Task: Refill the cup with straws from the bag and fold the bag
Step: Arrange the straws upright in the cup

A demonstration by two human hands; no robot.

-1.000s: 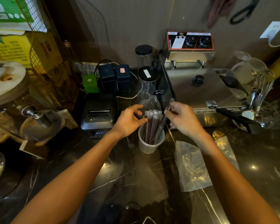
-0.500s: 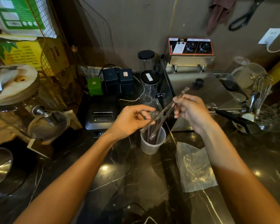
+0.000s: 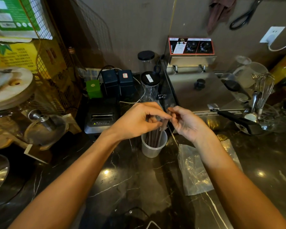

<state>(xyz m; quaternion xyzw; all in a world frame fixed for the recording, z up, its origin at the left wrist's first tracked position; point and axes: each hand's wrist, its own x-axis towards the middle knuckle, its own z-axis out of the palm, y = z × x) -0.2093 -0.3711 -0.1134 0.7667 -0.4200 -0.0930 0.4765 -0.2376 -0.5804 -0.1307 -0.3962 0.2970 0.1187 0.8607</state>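
We see both hands meeting just above the cup, w/ fingertips nearly touching. The left hand (image 3: 139, 120) has its fingers curled in around the tops of the straws (image 3: 153, 137), thumb & forefinger pinched toward the right. The right hand (image 3: 186, 122) pinches the upper end of a wrapped straw betw. thumb & fingers; that end is blurred, so we can't tell exactly how many it holds. The dark straws stand bunched in the cup (image 3: 153, 147), a pale translucent one, upright on the table (image 3: 122, 179), which is dark marble w/ light veins. Just right of the cup, under the right forearm, the bag (image 3: 194, 172) lies flat on the table: clear plastic, crinkled, unfolded, near the cup but apart from it. Moving outward, behind the hands there's a clear carafe w/ black lid (image 3: 150, 85), & left of it a black receipt printer (image 3: 101, 117). Behind the printer sit a green box (image 3: 94, 88) & two dark boxes (image 3: 117, 82). To the right is a steel fryer (image 3: 198, 90) w/ a control panel of two knobs. Far right, a whisk (image 3: 263, 90) stands in a bowl w/ other utensils. At far left we see a glass dispenser w/ a metal tap (image 3: 40, 117).
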